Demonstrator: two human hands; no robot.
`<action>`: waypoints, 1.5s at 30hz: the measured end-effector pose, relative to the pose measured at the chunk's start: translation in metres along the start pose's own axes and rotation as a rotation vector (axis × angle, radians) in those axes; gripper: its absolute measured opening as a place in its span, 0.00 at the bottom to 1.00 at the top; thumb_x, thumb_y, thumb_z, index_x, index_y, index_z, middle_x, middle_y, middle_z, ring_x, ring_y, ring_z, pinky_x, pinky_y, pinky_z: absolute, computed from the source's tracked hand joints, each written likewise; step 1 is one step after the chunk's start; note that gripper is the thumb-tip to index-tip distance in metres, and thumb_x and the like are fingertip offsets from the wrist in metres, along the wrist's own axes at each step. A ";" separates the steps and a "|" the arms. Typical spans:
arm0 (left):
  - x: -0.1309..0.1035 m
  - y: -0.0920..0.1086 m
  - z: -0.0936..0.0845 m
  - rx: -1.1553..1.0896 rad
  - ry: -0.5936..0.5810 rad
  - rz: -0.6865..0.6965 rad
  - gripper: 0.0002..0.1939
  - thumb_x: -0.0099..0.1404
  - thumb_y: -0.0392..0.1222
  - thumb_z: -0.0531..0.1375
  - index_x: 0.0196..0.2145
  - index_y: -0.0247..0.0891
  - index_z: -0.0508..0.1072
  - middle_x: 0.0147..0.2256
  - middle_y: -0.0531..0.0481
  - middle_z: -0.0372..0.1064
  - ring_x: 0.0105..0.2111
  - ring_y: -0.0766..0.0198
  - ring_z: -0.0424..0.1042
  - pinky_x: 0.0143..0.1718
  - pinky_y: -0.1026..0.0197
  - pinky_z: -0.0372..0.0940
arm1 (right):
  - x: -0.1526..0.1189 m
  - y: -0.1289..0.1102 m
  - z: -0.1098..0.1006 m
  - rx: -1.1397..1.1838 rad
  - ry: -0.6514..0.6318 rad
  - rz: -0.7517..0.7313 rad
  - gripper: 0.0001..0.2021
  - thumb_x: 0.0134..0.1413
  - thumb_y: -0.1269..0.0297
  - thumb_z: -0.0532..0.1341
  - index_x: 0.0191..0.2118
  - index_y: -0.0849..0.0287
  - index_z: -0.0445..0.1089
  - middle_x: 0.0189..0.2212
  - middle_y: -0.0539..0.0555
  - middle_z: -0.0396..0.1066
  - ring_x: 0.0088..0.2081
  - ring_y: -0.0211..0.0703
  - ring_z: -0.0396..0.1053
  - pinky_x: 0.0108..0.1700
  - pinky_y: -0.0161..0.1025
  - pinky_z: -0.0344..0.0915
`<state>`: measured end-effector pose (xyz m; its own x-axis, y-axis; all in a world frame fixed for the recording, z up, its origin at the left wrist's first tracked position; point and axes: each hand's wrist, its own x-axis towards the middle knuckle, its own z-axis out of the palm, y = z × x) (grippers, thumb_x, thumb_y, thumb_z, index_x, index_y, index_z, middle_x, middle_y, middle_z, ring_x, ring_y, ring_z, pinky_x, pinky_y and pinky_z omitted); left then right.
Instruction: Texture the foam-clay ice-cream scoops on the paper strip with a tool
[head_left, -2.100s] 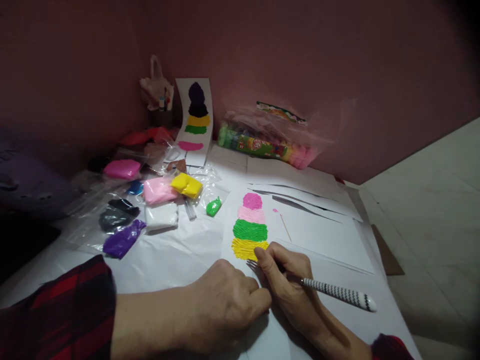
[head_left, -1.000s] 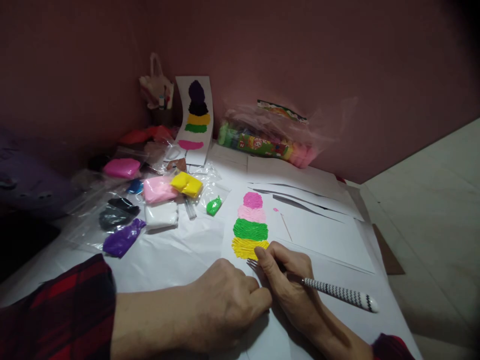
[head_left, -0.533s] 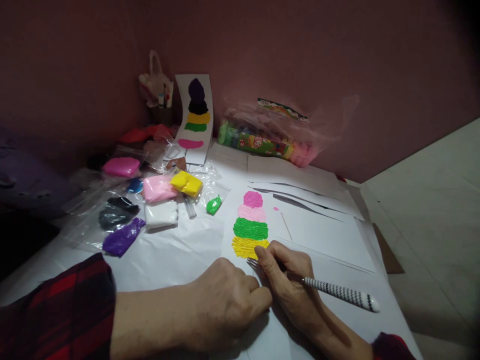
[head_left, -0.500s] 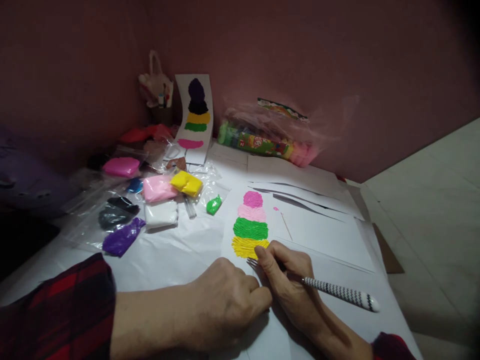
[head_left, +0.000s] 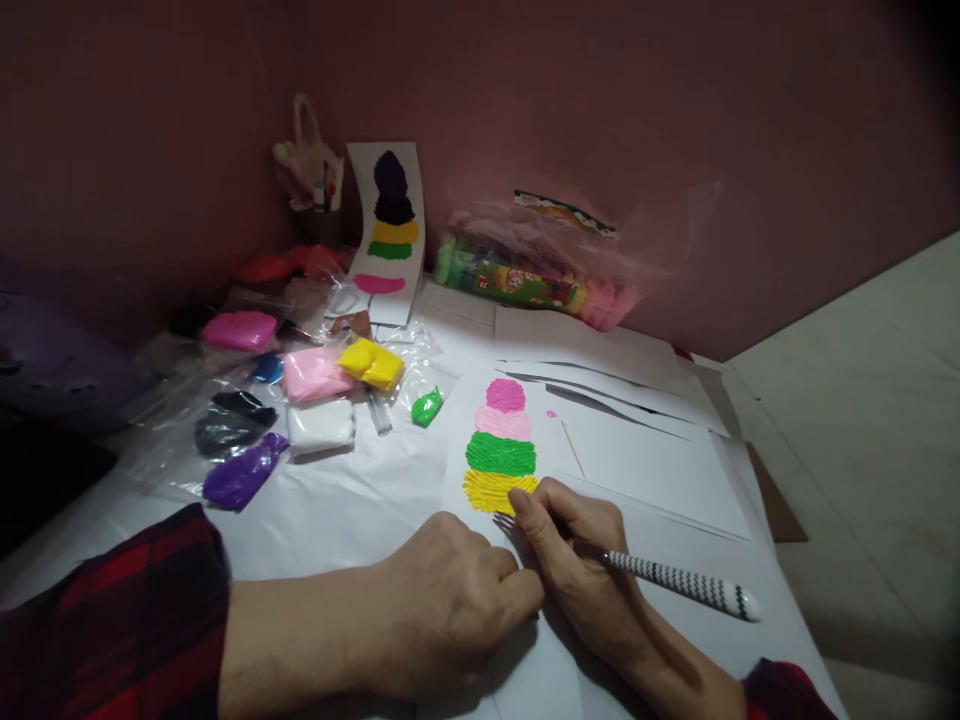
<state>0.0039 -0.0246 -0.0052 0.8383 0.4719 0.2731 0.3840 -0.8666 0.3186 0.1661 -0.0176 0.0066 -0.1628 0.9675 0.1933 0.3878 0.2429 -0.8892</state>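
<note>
My right hand [head_left: 581, 545] is closed round a fork [head_left: 671, 580] with a black-and-white zigzag handle. The fork's tines lie by the lower edge of a ridged yellow clay band [head_left: 491, 490] on white paper [head_left: 459, 455]. Stacked above it are a green clay band [head_left: 501, 454], a light pink one [head_left: 502, 422] and a darker pink round one [head_left: 506, 395]. My left hand [head_left: 457, 605] rests as a fist on the paper just left of the right hand; its fingertips are hidden, so I cannot make out whether anything is inside.
Bagged clay lies to the left, including yellow [head_left: 371, 363], white [head_left: 321, 425], purple [head_left: 246, 472] and green [head_left: 427, 407] pieces. A thin stick [head_left: 573, 448] lies right of the bands. Against the wall are a sheet with coloured bands [head_left: 364, 185] and a plastic-wrapped pack [head_left: 525, 282].
The view has tilted very slightly, so things at the back sit a little higher in the picture. Both hands and the fork look almost unmoved.
</note>
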 end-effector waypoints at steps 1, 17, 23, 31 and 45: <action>0.000 0.000 0.000 -0.003 0.002 0.000 0.09 0.49 0.32 0.57 0.28 0.40 0.60 0.23 0.57 0.66 0.17 0.66 0.61 0.15 0.59 0.53 | 0.000 0.000 0.000 0.000 -0.003 0.001 0.22 0.62 0.60 0.58 0.18 0.57 0.55 0.16 0.44 0.51 0.19 0.33 0.48 0.19 0.33 0.48; 0.001 0.000 0.000 0.000 -0.006 0.006 0.08 0.51 0.31 0.57 0.28 0.39 0.60 0.23 0.56 0.66 0.17 0.67 0.60 0.15 0.59 0.51 | -0.001 0.002 0.000 -0.007 -0.012 0.024 0.22 0.63 0.59 0.58 0.18 0.57 0.55 0.16 0.44 0.51 0.20 0.33 0.49 0.20 0.34 0.48; -0.001 0.000 -0.001 0.002 -0.019 0.007 0.08 0.52 0.32 0.56 0.29 0.39 0.59 0.23 0.56 0.66 0.18 0.67 0.61 0.16 0.60 0.51 | 0.000 0.000 0.000 -0.007 -0.012 0.011 0.22 0.63 0.60 0.58 0.18 0.57 0.55 0.16 0.44 0.51 0.19 0.33 0.48 0.19 0.33 0.48; -0.001 0.000 0.001 -0.015 -0.003 0.009 0.08 0.51 0.32 0.56 0.29 0.39 0.59 0.23 0.56 0.66 0.18 0.67 0.59 0.16 0.59 0.50 | 0.000 -0.001 0.000 -0.010 -0.011 0.008 0.22 0.62 0.60 0.58 0.18 0.57 0.54 0.16 0.44 0.50 0.19 0.33 0.48 0.19 0.33 0.47; 0.000 0.000 -0.001 -0.015 -0.012 -0.002 0.09 0.50 0.31 0.56 0.28 0.39 0.60 0.23 0.56 0.66 0.17 0.67 0.59 0.16 0.59 0.51 | -0.001 0.002 -0.001 -0.015 -0.021 0.022 0.22 0.63 0.60 0.58 0.19 0.57 0.54 0.16 0.44 0.49 0.19 0.32 0.47 0.20 0.33 0.46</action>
<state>0.0036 -0.0243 -0.0042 0.8422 0.4716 0.2614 0.3800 -0.8631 0.3327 0.1678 -0.0177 0.0055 -0.1730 0.9710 0.1650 0.4049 0.2228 -0.8868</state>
